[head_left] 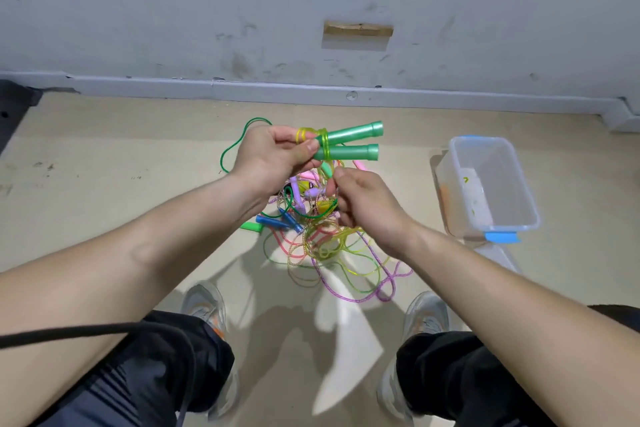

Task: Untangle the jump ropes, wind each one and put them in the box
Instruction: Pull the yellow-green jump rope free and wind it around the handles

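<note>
While left hand [273, 156] grips green handles [349, 144], right hand [363, 204] pinches yellow rope [325, 145]

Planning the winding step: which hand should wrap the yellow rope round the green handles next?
Right. The right hand pinches the yellow rope just below the green handles, free to circle them, while the left hand grips the handles' narrow ends.

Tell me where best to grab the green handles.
Grip the green handles by their bare wide ends, coming from the right: they lie side by side pointing right, while the left hand and yellow rope wraps cover the narrow ends.
</note>
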Available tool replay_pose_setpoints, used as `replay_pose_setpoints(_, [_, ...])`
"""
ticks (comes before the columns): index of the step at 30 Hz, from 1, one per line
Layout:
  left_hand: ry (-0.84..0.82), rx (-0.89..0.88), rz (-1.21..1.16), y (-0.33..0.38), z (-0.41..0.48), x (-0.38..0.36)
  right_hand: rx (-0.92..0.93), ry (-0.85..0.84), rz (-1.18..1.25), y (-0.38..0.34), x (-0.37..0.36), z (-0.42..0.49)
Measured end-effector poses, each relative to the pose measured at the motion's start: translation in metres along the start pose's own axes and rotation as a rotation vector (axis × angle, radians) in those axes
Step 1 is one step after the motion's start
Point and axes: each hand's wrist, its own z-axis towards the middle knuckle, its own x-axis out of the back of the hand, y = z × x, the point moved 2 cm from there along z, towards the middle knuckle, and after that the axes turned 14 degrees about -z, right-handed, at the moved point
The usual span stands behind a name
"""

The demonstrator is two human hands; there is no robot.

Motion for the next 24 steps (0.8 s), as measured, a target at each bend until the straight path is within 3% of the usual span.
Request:
replay_pose_setpoints(4, [0.062,-0.148,0.211,-0.007,0.008,0.005,0.132,0.096,-0.420,-0.010,-0.003,-0.010])
replay_pose_setpoints(8, [0.028,-0.285,0.475,-0.006,0.005,0.000,0.030,0.142,-0.236,-0.017,0.003,-0.011])
replay_pose_setpoints(13, [-0.046,-0.331,0.636,-0.004,0.002,-0.005,-0.179,0.157,-0.023,-0.013,0.012,-0.008])
replay_pose_setpoints(24, [-0.055,0.053,0.187,-0.015,-0.007,-0.010,-0.128,0.119,-0.163,-0.002,0.008,-0.004])
